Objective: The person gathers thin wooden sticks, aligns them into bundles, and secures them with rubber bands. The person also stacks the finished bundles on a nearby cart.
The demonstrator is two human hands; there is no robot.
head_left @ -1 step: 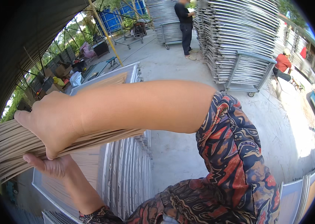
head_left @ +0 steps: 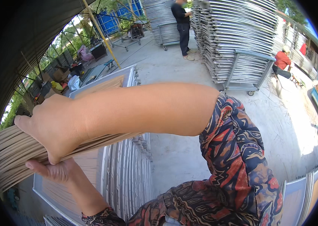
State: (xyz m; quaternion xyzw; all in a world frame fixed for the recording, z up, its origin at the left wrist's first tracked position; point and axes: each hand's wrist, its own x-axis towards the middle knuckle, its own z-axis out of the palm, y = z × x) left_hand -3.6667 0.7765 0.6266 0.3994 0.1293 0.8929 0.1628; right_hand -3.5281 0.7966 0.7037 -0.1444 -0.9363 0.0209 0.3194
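Observation:
A thick bundle of long, thin brown incense sticks (head_left: 12,152) stretches across the left of the head view, its far left part cut off by the rim. My right arm reaches over from the right, and my right hand (head_left: 55,120) is closed over the top of the bundle. From below, my left hand (head_left: 55,171) supports and grips the same bundle, its thumb along the near side. Most fingers of both hands are hidden behind the sticks. Beneath lies a stack of mesh drying frames (head_left: 104,162), with more brown sticks spread on the top one.
A tall stack of metal frames (head_left: 241,30) stands on a wheeled cart (head_left: 249,71) at the far right. One person (head_left: 182,26) stands beside it; another in red (head_left: 282,60) sits further right. More frames (head_left: 294,196) are at lower right. A yellow pole (head_left: 100,34) leans at back left.
The background has shifted slightly left in the view. Both hands keep their hold on the bundle, with hardly any movement against it.

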